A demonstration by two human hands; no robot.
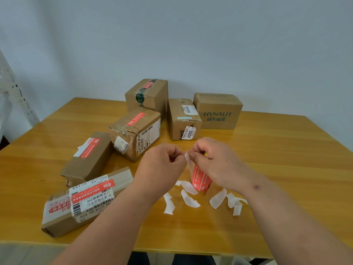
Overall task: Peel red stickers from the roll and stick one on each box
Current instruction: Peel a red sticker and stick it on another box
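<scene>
Over the middle of the wooden table [277, 150], my right hand [212, 159] holds the red sticker roll [199, 177], whose strip hangs down from my fingers. My left hand [162, 163] pinches the white top end of that strip [187, 155] right beside the right fingertips. Four cardboard boxes carry a red sticker on top: the near left box [76, 207], the long box [89, 155], the middle box [135, 131] and the tall back box [147, 94]. The BAHA box [183, 119] and the HYNAUT box [217, 111] show no red sticker.
Several curled white backing strips [188, 197] lie on the table under and in front of my hands. A pale wall stands behind the table. A white perforated rack [11, 88] rises at the far left. The table's near edge is close to my forearms.
</scene>
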